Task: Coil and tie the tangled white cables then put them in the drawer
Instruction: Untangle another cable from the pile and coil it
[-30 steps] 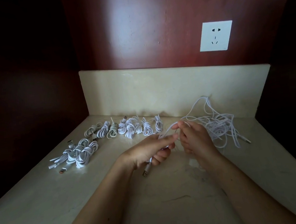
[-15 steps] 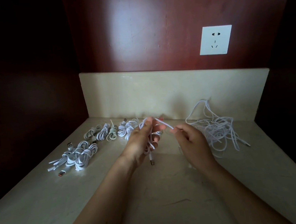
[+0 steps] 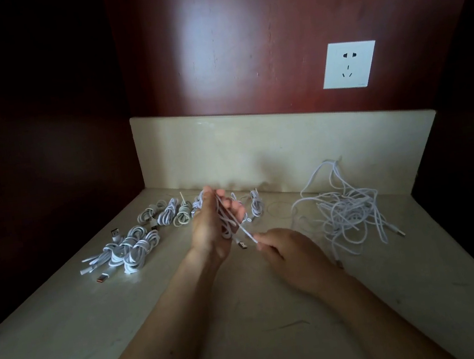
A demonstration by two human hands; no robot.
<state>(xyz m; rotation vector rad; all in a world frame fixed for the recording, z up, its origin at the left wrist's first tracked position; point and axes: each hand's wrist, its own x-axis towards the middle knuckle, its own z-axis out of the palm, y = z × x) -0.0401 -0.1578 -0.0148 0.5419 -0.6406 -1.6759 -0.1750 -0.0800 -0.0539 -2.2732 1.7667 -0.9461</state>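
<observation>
Now left grip (image 3: 210,228) raised over desk (image 3: 188,321), clamped on white cable (image 3: 237,224) looped round fingers. Right grip (image 3: 284,247) pinches same cable's strand, taut between both. Tangled pile (image 3: 344,213) on desk right; tied coils (image 3: 132,249) left.

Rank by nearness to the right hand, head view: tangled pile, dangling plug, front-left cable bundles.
1. Dangling plug, just left of the right hand.
2. Tangled pile, to its right.
3. Front-left cable bundles, far left.
</observation>
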